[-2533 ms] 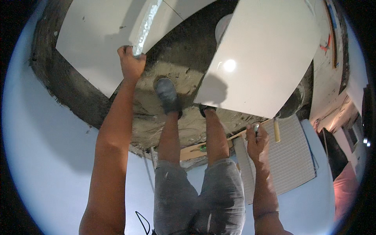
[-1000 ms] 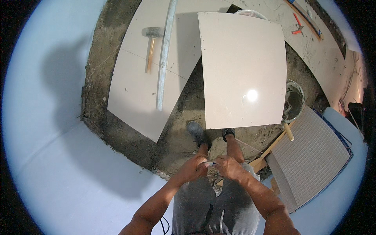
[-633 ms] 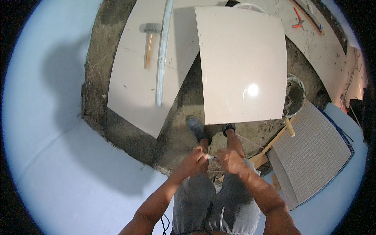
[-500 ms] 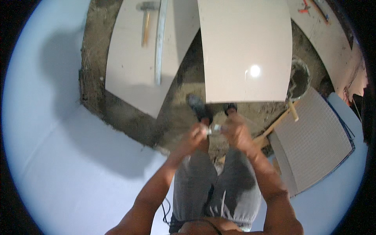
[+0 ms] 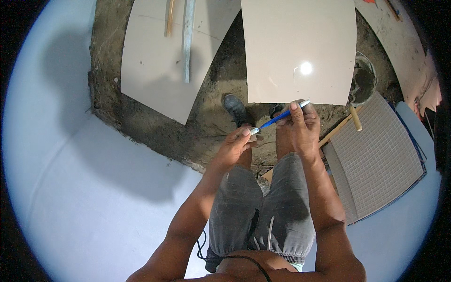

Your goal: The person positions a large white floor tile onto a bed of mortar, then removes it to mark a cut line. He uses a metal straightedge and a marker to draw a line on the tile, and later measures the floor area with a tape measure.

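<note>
Between the thumb and fingers of my right hand [image 5: 305, 127] is a slim blue and white pen [image 5: 282, 116], slanting up to the right. Its lower-left tip meets, or nearly meets, a small white cap-like piece [image 5: 254, 131] pinched in my left hand [image 5: 235, 146]. Whether the two touch I cannot tell. Both hands are raised in front of my knees, below the near edge of a large glossy cream tile [image 5: 298, 42].
Another cream tile [image 5: 159, 70] at left carries a metal straightedge [image 5: 188, 42] and a wooden handle [image 5: 170, 18]. A mortar bucket [image 5: 362, 80] stands to the right, near a leaning tile with a gridded back [image 5: 376, 160]. My shoe [image 5: 235, 108] rests on rough ground.
My hands have risen and my right hand has moved up and right, so the blue pen shows at full length. The view has shifted, with the tiles sitting higher in it.
</note>
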